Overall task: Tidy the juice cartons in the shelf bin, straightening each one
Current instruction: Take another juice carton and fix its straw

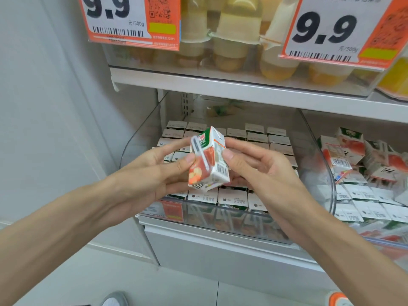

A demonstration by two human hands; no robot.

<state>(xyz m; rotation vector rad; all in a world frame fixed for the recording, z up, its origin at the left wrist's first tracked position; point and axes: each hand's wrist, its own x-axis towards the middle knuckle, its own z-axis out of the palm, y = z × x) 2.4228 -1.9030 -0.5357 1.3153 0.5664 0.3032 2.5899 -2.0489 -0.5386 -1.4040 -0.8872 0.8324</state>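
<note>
While left hand point(152, 173) and right hand point(260, 171) pinch carton point(208, 157), label blurs.

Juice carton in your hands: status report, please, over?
Left hand and right hand both grip one juice carton, tilted, above the clear bin. Rows below upright. Nothing in the way.

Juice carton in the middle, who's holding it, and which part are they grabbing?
Both hands hold the juice carton above the bin: the left hand pinches its left side, the right hand its right side.

White shelf board point(220, 86), pale wall point(44, 107) at left, light tiled floor point(165, 290) below
</note>
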